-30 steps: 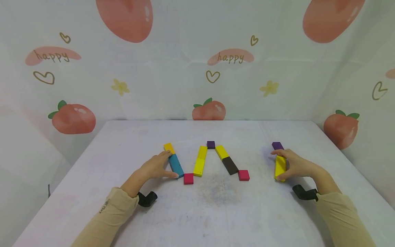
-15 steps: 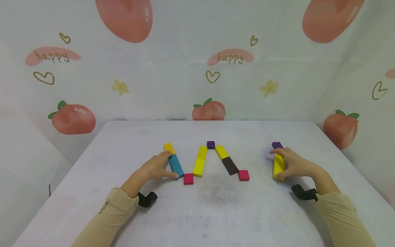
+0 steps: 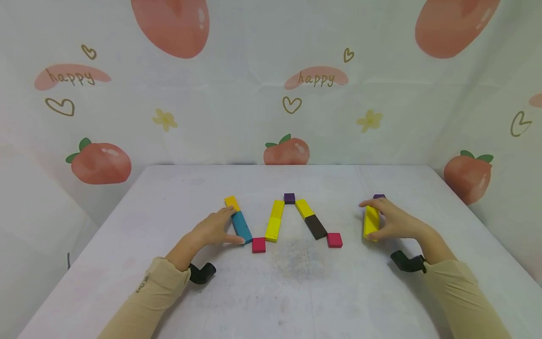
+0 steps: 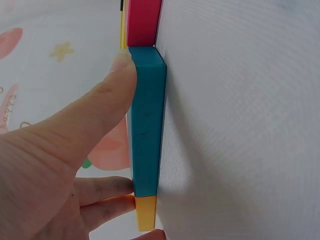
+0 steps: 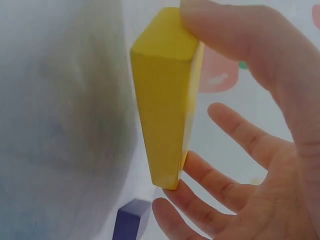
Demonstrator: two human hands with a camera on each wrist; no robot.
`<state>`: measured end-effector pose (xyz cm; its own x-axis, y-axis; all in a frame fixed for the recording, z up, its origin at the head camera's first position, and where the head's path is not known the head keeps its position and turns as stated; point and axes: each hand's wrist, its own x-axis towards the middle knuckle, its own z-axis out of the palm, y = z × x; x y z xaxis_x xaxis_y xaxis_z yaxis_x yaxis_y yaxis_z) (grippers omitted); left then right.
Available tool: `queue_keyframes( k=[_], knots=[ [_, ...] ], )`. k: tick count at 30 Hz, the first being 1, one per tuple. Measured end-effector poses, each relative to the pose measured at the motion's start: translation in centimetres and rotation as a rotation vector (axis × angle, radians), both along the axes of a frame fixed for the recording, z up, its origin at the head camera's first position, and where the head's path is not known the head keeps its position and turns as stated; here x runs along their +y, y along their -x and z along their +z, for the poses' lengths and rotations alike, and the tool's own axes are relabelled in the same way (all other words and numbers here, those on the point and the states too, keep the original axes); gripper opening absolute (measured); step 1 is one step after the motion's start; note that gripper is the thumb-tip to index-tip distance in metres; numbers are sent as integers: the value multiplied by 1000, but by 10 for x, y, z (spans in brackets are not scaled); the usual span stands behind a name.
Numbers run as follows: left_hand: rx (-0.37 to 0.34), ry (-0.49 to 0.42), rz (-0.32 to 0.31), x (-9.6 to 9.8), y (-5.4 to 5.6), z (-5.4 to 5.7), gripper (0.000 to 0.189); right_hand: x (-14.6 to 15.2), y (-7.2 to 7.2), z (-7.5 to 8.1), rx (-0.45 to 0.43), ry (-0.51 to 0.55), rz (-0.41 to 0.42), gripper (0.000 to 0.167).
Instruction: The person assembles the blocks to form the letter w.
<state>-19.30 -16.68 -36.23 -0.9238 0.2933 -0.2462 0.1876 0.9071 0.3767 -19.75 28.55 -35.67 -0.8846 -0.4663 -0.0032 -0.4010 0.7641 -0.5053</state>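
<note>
On the left of the table, my left hand [image 3: 211, 228] lies along a teal block [image 3: 241, 229]; the thumb is at its near end and the fingers at its far end. That block touches an orange-yellow block [image 3: 230, 202] beyond it and a red block [image 3: 259, 245] at its near corner. My right hand [image 3: 400, 221] grips a long yellow block [image 3: 371, 222] by its ends, thumb on the near end and fingertips at the far one. In the right wrist view the yellow block [image 5: 161, 110] stands apart from a purple block [image 5: 129, 222] on the table.
Mid-table, two yellow blocks [image 3: 275, 221] in a line lean toward a small purple block [image 3: 290, 198]. From there a yellow block [image 3: 303, 209] and a dark brown block [image 3: 315, 227] slope down to a second red block [image 3: 334, 240]. A patterned cloth [image 3: 228, 117] hangs behind.
My right hand has moved left with the yellow block, away from the purple block on the right. The left hand and the blocks around it have stayed put.
</note>
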Motion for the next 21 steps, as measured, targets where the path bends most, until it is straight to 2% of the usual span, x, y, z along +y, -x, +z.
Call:
queue_keyframes(
  k=[12, 21],
  knots=[
    [2, 0, -5, 0, 1, -1, 94, -17, 5, -3, -4, 33, 10, 69],
    [0, -4, -5, 0, 0, -1, 94, -24, 9, -6, 33, 18, 9, 69]
  ],
)
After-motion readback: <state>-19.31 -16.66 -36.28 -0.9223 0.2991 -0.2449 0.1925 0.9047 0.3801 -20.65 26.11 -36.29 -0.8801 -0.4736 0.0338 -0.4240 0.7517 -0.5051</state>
